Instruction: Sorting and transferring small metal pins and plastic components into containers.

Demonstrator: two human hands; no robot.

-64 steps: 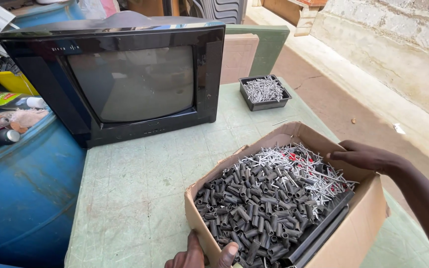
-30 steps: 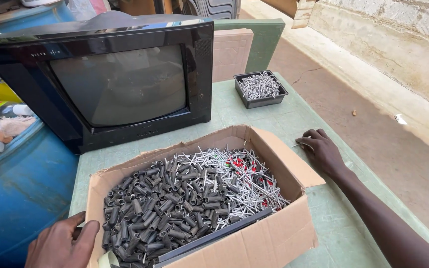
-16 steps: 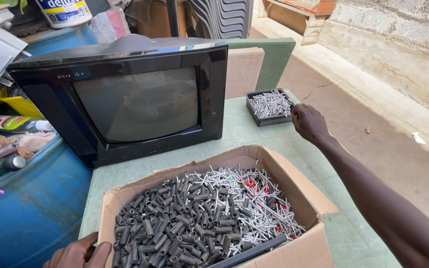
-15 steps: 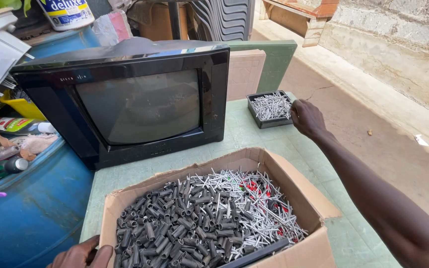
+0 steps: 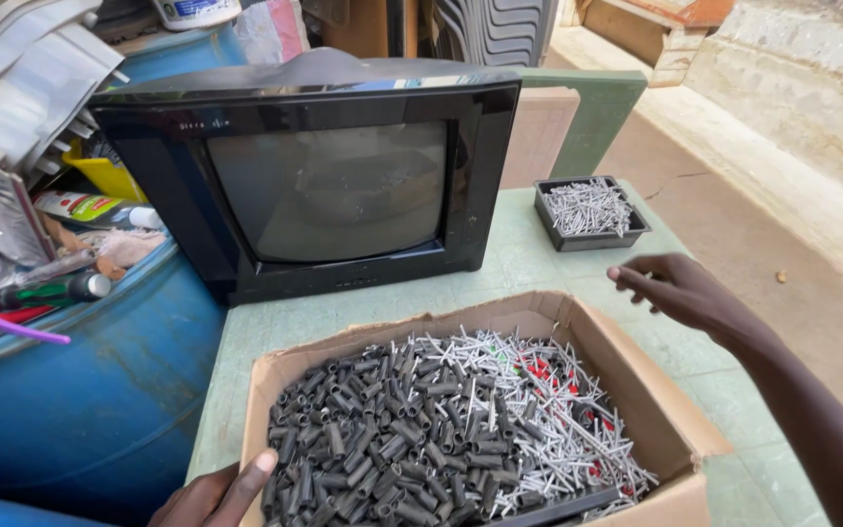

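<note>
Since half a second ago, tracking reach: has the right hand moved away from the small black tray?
Yes. The right hand has drawn back from the small black tray, toward the cardboard box.

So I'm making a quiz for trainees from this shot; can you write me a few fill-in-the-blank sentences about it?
1. The left hand rests on the near corner of the ____ box.
2. Behind the box stands a black ____ with a dark screen.
3. The right hand hovers open between the box and the small black ____ of metal pins.
4. Left of the green table stands a ____ barrel.

Missing words: cardboard; television; tray; blue
</note>
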